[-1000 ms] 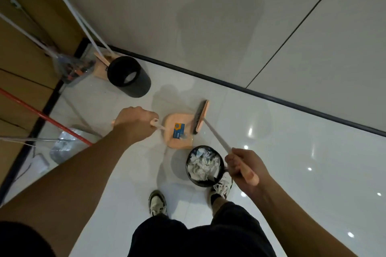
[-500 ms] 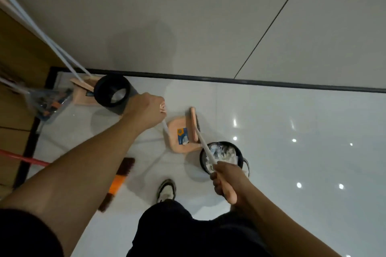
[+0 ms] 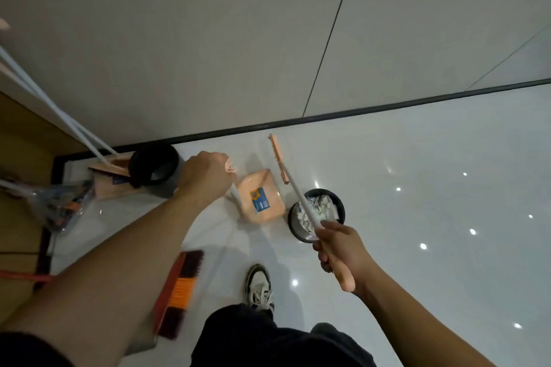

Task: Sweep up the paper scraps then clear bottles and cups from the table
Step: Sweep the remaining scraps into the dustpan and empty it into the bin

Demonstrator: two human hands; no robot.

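Left hand (image 3: pixel 205 179) grasps dustpan (image 3: pixel 261 197) handle, right hand (image 3: pixel 340 250) grasps broom (image 3: pixel 278 158) — open floor (image 3: pixel 417 173) rightward.

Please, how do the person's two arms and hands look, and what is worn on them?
Both forearms are bare, with no watch, glove or ring visible on the left hand or the right hand. A dark short sleeve shows only at the left upper arm.
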